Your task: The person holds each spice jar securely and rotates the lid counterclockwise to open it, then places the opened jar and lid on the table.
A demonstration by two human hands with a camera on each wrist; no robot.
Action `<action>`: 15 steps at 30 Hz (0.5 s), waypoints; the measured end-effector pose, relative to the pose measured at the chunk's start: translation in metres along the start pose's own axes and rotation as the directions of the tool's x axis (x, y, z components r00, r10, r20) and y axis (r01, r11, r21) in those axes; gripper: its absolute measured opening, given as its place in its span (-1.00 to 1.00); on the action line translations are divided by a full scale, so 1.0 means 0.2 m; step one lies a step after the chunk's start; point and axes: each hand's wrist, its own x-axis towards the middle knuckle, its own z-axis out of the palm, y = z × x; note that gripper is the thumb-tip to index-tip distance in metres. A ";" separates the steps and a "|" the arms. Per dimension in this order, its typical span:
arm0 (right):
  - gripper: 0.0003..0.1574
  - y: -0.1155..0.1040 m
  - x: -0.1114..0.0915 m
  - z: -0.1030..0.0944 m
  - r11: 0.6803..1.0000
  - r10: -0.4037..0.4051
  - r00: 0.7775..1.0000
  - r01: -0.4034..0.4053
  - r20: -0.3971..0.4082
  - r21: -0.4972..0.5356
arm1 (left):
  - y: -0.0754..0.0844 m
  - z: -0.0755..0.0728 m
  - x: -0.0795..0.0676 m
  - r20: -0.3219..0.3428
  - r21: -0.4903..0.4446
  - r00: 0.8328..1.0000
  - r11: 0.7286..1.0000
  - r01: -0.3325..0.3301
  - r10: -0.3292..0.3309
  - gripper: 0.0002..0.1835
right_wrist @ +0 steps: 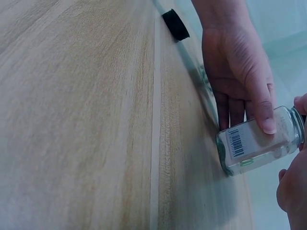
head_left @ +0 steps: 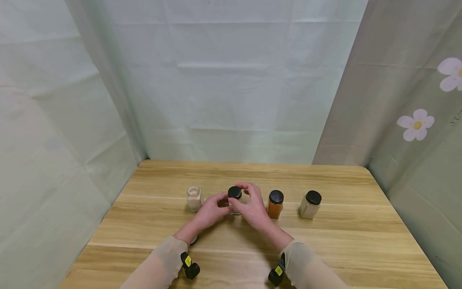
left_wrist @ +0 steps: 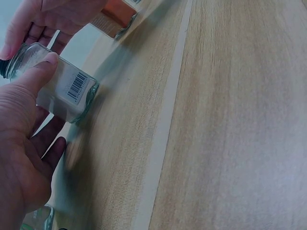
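A square glass jar with a barcode label stands upright between both hands. My left hand grips its body, the thumb lying across the glass in both wrist views. At the top, my right hand holds the black lid between thumb and fingers; the lid sits on the jar's mouth. Left of the hands stands a lidless jar of pale powder. Another black lid lies on the table near my left forearm, mostly covered by that arm in the head view.
To the right stand a black-lidded jar of orange powder and a black-lidded jar of pale contents. All rest on a wooden table. Pale cloth curtains hang behind and at both sides.
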 end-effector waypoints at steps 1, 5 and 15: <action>-0.39 0.00 0.00 0.00 1.000 -0.012 1.000 0.012 0.003 0.001 | 0.00 0.00 0.00 0.001 0.000 1.000 1.000 0.000 0.000 -0.48; -0.36 0.00 0.00 0.00 0.999 -0.046 0.999 0.046 0.016 -0.006 | 0.00 0.00 0.00 0.002 0.005 1.000 1.000 0.002 -0.002 -0.49; -0.44 0.00 0.00 -0.01 0.998 -0.053 0.998 0.054 0.028 -0.041 | 0.00 0.00 0.00 -0.007 0.014 1.000 1.000 0.002 -0.002 -0.50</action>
